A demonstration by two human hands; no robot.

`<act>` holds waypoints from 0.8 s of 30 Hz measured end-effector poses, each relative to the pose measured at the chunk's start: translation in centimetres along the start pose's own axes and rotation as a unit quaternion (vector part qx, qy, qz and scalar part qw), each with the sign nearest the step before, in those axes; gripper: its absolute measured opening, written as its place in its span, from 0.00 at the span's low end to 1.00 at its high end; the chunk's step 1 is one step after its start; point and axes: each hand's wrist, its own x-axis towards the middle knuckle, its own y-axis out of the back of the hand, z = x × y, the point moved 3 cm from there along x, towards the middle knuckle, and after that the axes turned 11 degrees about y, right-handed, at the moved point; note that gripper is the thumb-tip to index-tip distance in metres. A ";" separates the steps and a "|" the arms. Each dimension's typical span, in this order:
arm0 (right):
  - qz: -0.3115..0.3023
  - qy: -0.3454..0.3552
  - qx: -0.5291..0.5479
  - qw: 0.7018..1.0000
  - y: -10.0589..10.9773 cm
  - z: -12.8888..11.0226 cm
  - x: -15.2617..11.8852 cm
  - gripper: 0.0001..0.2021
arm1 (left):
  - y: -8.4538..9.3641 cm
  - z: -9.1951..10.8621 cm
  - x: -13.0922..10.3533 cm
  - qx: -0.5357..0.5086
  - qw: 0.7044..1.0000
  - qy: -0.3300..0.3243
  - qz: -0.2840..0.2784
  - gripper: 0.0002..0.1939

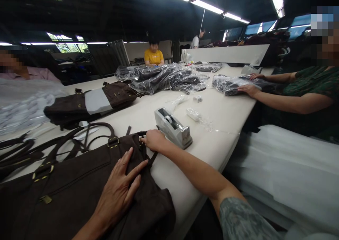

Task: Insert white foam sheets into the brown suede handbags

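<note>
A dark brown bag with brass fittings lies across the near left of the table, its carry handles pointing away from me. My left hand rests flat on its front panel, fingers spread. At the bag's top right corner, beside a brass fitting, my right hand is closed around what looks like a thin dark strap; its fingers partly hide it. A grey tape dispenser stands just beyond my right hand.
Another brown bag with a white paper band lies farther back. Several plastic-wrapped bags are piled mid-table. At right, a co-worker's hands rest on a wrapped bag. White sheets are stacked below the table edge. Dark straps lie left.
</note>
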 end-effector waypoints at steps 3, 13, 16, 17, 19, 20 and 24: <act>-0.028 -0.015 0.076 0.997 -0.7 0.3 -1.8 0.18 | 0.1 0.1 0.0 -0.011 1.000 -0.005 0.002 0.17; -0.129 -0.115 0.487 0.856 -2.0 -1.0 -4.7 0.11 | 2.0 0.4 -0.2 -0.067 0.981 0.177 0.036 0.15; -0.091 -0.110 0.451 0.881 -3.1 -1.1 -4.4 0.10 | 2.0 0.2 -0.1 -0.083 0.980 0.169 0.057 0.16; -0.072 -0.104 0.429 0.895 -3.5 -1.1 -4.3 0.10 | 2.0 0.1 0.0 -0.091 0.980 0.163 0.067 0.16; -0.016 -0.083 0.359 0.930 -3.9 -1.0 -4.1 0.08 | 1.8 -0.3 -0.1 -0.109 0.979 0.149 0.088 0.16; 0.012 -0.068 0.313 0.947 -4.0 -1.1 -4.1 0.07 | 1.8 -0.5 -0.1 -0.118 0.978 0.140 0.098 0.16; 0.078 -0.007 0.150 0.986 -3.2 -1.9 -3.9 0.04 | 1.8 -0.5 -0.1 -0.154 0.976 0.100 0.116 0.13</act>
